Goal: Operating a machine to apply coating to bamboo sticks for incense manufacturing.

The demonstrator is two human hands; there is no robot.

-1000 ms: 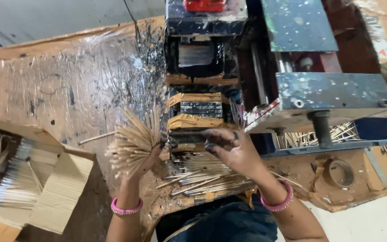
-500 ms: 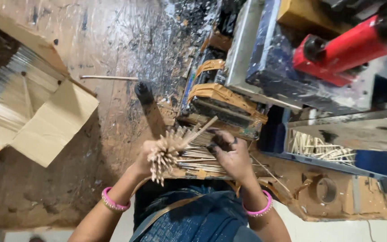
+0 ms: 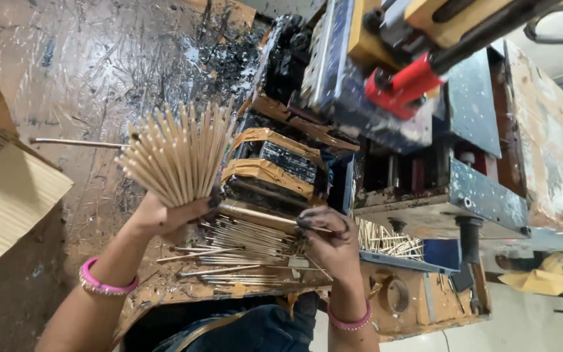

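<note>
fanning from the left hand [image 3: 164, 215], fingers clenched round the stick bundle [image 3: 177, 153]; right hand [image 3: 327, 238] seemingly pinching one stick [image 3: 262, 215].

Even, bright light over a tilted, wide view.

Soft light falls from above with faint shadows; glare shines on the crinkled plastic sheet [image 3: 86, 78] covering the bench and on the machine's [image 3: 425, 117] metal plates. The centre is sharp, while edges bend and smear slightly. The dark gap at bottom left stays dim.
</note>
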